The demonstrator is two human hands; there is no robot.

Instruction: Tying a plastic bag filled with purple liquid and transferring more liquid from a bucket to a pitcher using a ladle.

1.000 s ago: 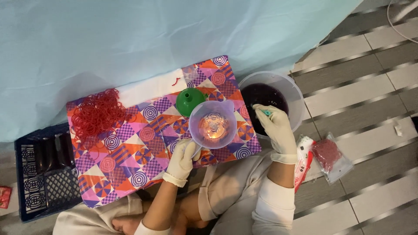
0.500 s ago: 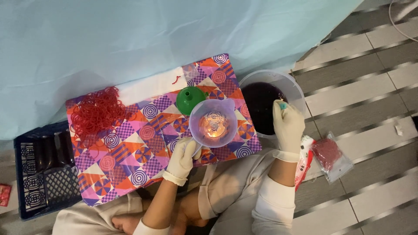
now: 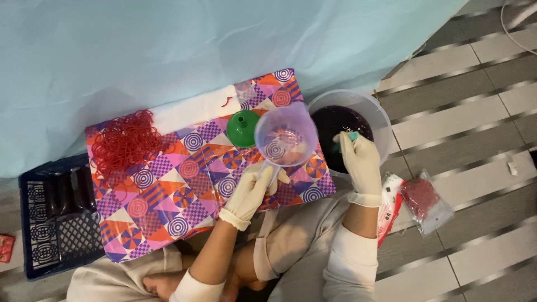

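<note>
**Clear jug lifted over the patterned board, right hand at the bucket**

Your left hand [image 3: 250, 193], in a white glove, gripped the handle of a clear plastic jug [image 3: 285, 136] and held it tilted above the right part of the patterned board [image 3: 168, 196]. The jug's mouth faced up toward you, and the pattern showed through its bottom. Just beside it, toward the board's far edge, a green funnel [image 3: 242, 128] sat wide end down.

Your right hand [image 3: 361, 162], also gloved, was clenched around a small teal-tipped tool [image 3: 352, 136] over the near rim of the clear bucket [image 3: 376, 112]. The bucket stood on the floor just off the board's right edge and held a dark purple liquid [image 3: 335, 120].

A heap of red rubber bands [image 3: 124, 141] lay at the board's far left corner, well apart from both hands. A dark blue crate [image 3: 50, 218] sat on the floor against the board's left edge. To the right of your right forearm, a clear bag of red bits [image 3: 425, 200] lay on the striped floor [image 3: 475, 84], beside a red and white packet [image 3: 390, 204].
</note>
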